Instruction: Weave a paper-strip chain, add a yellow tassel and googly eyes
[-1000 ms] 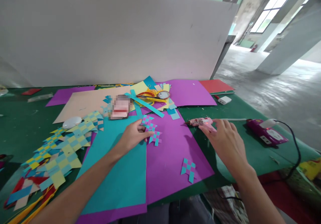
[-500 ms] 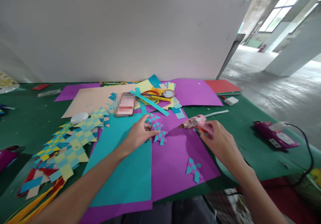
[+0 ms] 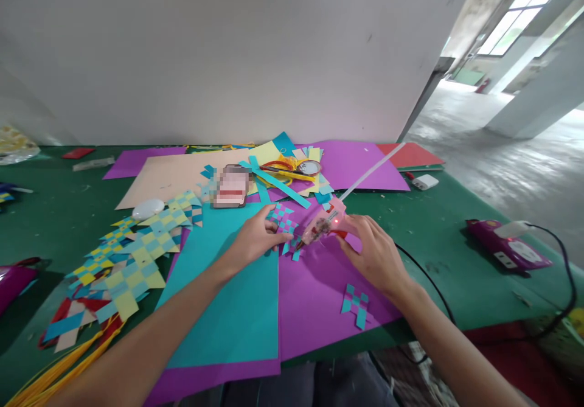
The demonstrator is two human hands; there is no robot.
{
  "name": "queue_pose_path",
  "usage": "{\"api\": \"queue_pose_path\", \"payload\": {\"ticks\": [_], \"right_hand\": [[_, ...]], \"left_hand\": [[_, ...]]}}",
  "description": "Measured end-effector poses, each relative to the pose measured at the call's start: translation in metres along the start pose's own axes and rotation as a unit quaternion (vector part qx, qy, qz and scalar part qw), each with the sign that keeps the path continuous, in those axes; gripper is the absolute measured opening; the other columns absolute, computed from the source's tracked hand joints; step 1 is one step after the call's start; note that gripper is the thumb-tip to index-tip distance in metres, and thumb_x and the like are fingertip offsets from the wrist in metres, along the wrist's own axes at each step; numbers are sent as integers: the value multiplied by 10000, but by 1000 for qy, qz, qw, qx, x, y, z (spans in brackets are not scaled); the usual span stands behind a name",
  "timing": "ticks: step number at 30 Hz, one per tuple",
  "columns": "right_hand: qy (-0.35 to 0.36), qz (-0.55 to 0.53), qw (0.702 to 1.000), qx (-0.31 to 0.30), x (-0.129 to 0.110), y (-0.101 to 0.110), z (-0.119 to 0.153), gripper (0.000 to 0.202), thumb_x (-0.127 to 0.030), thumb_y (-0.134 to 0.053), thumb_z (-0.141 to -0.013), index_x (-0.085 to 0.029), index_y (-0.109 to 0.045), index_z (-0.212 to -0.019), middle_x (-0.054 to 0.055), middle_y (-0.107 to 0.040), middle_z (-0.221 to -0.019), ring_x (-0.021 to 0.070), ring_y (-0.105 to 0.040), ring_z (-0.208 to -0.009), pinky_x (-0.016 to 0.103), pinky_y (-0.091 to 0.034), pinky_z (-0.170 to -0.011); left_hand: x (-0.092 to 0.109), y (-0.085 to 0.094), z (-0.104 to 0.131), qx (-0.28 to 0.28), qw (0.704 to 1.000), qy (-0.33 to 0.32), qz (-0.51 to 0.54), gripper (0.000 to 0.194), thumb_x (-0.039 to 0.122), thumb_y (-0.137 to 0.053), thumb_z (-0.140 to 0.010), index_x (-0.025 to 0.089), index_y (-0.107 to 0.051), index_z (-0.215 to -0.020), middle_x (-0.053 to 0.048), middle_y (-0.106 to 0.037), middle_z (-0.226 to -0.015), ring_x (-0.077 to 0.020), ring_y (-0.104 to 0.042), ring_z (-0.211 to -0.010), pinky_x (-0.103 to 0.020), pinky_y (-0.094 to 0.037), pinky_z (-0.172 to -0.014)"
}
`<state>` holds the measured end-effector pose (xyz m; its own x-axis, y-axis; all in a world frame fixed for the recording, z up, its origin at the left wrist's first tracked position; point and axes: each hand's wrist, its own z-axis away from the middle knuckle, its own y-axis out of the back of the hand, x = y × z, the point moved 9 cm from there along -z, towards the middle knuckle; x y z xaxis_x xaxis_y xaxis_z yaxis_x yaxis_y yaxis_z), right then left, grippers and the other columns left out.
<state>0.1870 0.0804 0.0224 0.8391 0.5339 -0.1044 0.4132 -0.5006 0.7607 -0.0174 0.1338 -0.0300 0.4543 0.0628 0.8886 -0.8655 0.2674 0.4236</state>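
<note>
My left hand (image 3: 258,236) pinches a woven teal and purple paper piece (image 3: 283,217) above the seam of the teal sheet (image 3: 228,309) and purple sheet (image 3: 314,322). My right hand (image 3: 371,252) is wrapped round a pink glue gun (image 3: 323,221) with a clear glue stick (image 3: 374,168) jutting from its back and a red light lit. The gun's tip points down at the lower end of the woven piece, at or very near it. A smaller woven piece (image 3: 354,303) lies on the purple sheet.
Woven paper strips (image 3: 137,273) with yellow tassels (image 3: 68,364) lie at the left. Behind are a phone (image 3: 232,187), scissors (image 3: 292,173) and paper scraps. A purple power strip (image 3: 511,247) with a white plug sits right; a black cord (image 3: 426,276) runs near my right forearm.
My right hand has brought the glue gun left and down to the woven piece, its nozzle now angled downward and the glue stick tilted up. My left hand keeps its pinch.
</note>
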Motion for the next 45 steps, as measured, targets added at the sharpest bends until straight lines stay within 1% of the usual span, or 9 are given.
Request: {"api": "queue_pose_path", "payload": {"ticks": [6,10,18,22,29,33,37,42,45], "right_hand": [[1,-11,1000,2,1,1,2,222,-301,-508,-911,-174,-503,-1093,112,-664,-984,250,-621,-915,403,-532,-792],[2,-16,1000,-7,3,-2,3,221,-289,-510,-910,-167,-509,-1094,120,-662,-998,256,-615,-935,411,-530,-808],[11,-26,999,-15,0,-3,3,208,-269,-505,-914,-167,-515,-1094,124,-665,-1004,265,-616,-943,414,-531,-811],[6,-28,1000,-7,1,0,2,212,-279,-493,-921,-177,-520,-1104,124,-668,-1011,265,-617,-950,422,-526,-824],[9,-55,998,-30,0,-1,2,201,-258,-470,-929,-198,-526,-1112,112,-671,-1002,258,-621,-949,417,-529,-804],[1,-41,999,-16,2,1,2,211,-264,-471,-929,-187,-530,-1117,118,-671,-1016,264,-616,-954,433,-524,-823],[13,-46,998,-35,0,-2,2,205,-243,-474,-927,-186,-530,-1116,108,-664,-1015,253,-615,-944,412,-532,-810],[10,-40,999,-19,0,1,1,187,-235,-471,-931,-187,-527,-1103,110,-664,-1012,254,-612,-948,423,-530,-825],[10,-40,999,-25,1,0,1,178,-240,-479,-929,-188,-530,-1092,111,-666,-997,255,-614,-942,420,-534,-814]], "left_hand": [[1,0,1,-2,1000,3,-1,920,388,-720,-714,130,-235,-1453,48,-585,-617,-129,-544,-508,-229,-394,-467],[0,0,0,-2,1000,-7,7,900,385,-724,-711,150,-258,-1445,58,-569,-615,-125,-546,-500,-226,-392,-459],[1,0,0,7,1000,0,3,877,379,-738,-700,154,-304,-1428,47,-575,-638,-122,-549,-502,-225,-407,-459],[1,0,1,8,1000,9,13,894,382,-742,-696,146,-294,-1433,52,-561,-626,-120,-542,-498,-218,-398,-444],[2,0,2,2,1000,2,14,892,365,-730,-706,128,-279,-1439,57,-556,-601,-121,-535,-500,-219,-395,-452],[1,0,1,5,1000,3,15,870,345,-728,-706,115,-297,-1425,57,-559,-594,-118,-534,-491,-212,-388,-441],[1,-1,0,1,1000,-2,18,862,344,-726,-705,116,-299,-1419,62,-552,-585,-121,-536,-495,-208,-383,-436],[1,0,0,7,1000,4,22,882,342,-737,-694,114,-293,-1421,62,-559,-588,-119,-539,-492,-208,-383,-441],[1,0,1,4,1000,6,28,881,341,-742,-689,116,-302,-1418,64,-557,-581,-120,-540,-491,-207,-379,-441]]}}
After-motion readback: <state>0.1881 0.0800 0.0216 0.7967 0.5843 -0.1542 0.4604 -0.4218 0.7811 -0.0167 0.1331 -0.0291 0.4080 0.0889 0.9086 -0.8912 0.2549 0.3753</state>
